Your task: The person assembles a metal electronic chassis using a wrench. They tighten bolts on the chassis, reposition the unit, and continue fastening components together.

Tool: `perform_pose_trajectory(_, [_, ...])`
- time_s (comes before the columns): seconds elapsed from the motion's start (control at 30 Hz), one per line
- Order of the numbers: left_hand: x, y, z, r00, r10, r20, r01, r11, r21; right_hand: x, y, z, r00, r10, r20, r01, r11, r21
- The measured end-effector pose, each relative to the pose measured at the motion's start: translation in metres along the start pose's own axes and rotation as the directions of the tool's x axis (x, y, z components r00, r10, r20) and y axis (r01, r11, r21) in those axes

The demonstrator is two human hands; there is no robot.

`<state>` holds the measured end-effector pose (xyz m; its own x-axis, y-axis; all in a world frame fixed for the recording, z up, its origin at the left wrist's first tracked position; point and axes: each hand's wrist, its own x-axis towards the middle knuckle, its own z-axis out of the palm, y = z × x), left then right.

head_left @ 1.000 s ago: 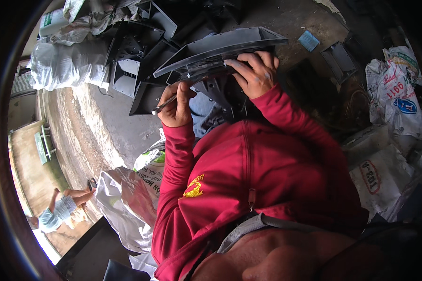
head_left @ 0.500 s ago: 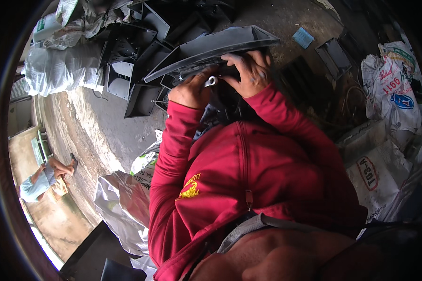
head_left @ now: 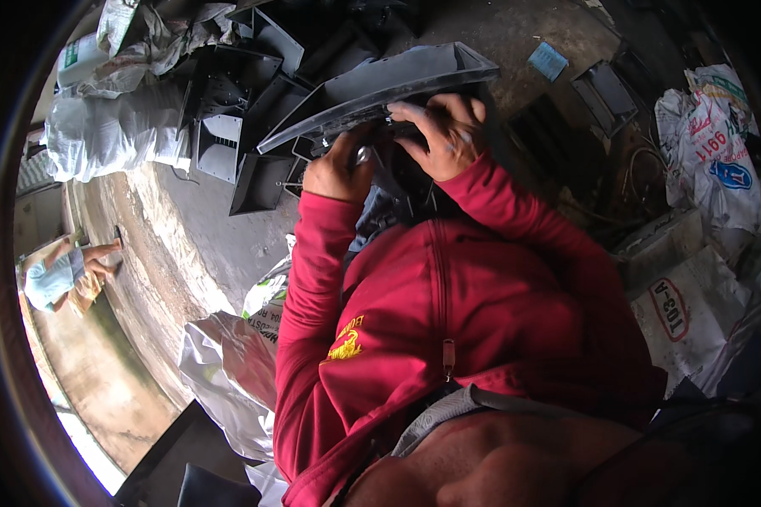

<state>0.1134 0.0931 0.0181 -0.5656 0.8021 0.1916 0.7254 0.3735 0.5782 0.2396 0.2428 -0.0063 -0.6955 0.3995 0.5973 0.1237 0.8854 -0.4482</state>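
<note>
A long, shallow black tray-like housing (head_left: 389, 74) is tilted in front of my chest, its near rim toward me. My left hand (head_left: 336, 176) is closed at its underside around a wrench (head_left: 363, 155); only a bit of the shiny ring end shows. My right hand (head_left: 450, 139) bends over the near rim, index finger and thumb reaching to small fittings on the underside. Its other fingers are curled against the housing. What lies between the fingertips is too dark to make out.
Several black housings (head_left: 258, 183) lie piled ahead and to the left. White sacks (head_left: 714, 156) stand at the right, with wrapped bundles (head_left: 114, 131) at far left. A blue piece (head_left: 549, 62) lies on the floor. Another person (head_left: 55, 279) is at the left edge.
The wrench's ring end has shifted left and lower, and more of it is hidden by my left hand. My right fingers have moved slightly left. The other person appears farther up the picture.
</note>
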Motion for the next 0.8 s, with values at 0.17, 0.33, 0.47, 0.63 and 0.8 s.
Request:
perform_pose_trajectory(0.17, [0.003,0.001,0.008,0.999,-0.035,-0.018,0.032,0.993,-0.112,-0.003,0.008,0.003,0.997,-0.057,-0.059,0.059,0.998,0.034])
perform_pose_trajectory(0.33, [0.000,0.010,0.017,1.000,-0.019,-0.012,0.017,0.988,-0.152,0.005,0.000,-0.006,1.000,0.005,0.020,-0.005,1.000,0.010])
perform_pose_trajectory(0.47, [-0.003,0.022,0.009,0.974,-0.171,0.145,0.173,0.985,0.002,0.001,0.003,-0.002,0.997,-0.067,0.035,0.069,0.996,-0.049])
perform_pose_trajectory(0.63, [-0.004,0.025,0.003,0.999,-0.033,0.038,0.033,0.999,0.004,0.002,0.000,-0.005,1.000,-0.024,0.015,0.024,0.999,-0.024])
perform_pose_trajectory(0.8, [-0.006,0.004,0.008,0.996,0.020,-0.091,-0.013,0.997,0.079,0.005,-0.004,-0.005,0.998,-0.052,0.048,0.053,0.998,-0.027])
